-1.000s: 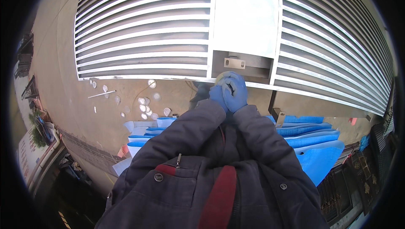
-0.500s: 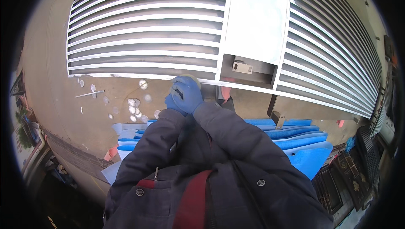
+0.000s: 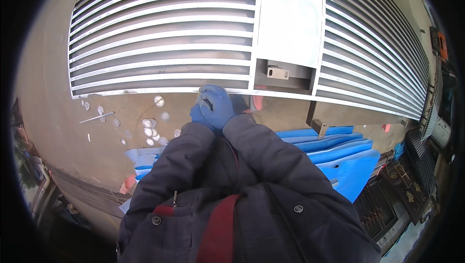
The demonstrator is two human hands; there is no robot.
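My right hand (image 3: 218,106), in a blue glove, is closed at the near edge of a slatted metal panel (image 3: 160,90). My left hand (image 3: 197,115), gloved in blue too, is closed just below and left of it, partly covered by the right. A pale bit of something shows beside the fingers, and a dark gap lies in the right hand's grip. What the hands grip is mostly hidden, so I cannot make out its kind. The panel has bright bars on both sides of a white middle sheet (image 3: 290,20).
Several white round discs (image 3: 150,132) and a thin metal rod (image 3: 97,117) lie on the floor at left. Folded blue sheeting (image 3: 334,151) is near my body. A slotted metal bracket (image 3: 277,72) sits in the panel's recess; a square metal leg (image 3: 318,127) sticks out below.
The view has turned slightly, so the panel's left end appears lower. My hands stay together at its near edge. A pale rounded rim behind the right hand is now mostly out of sight.
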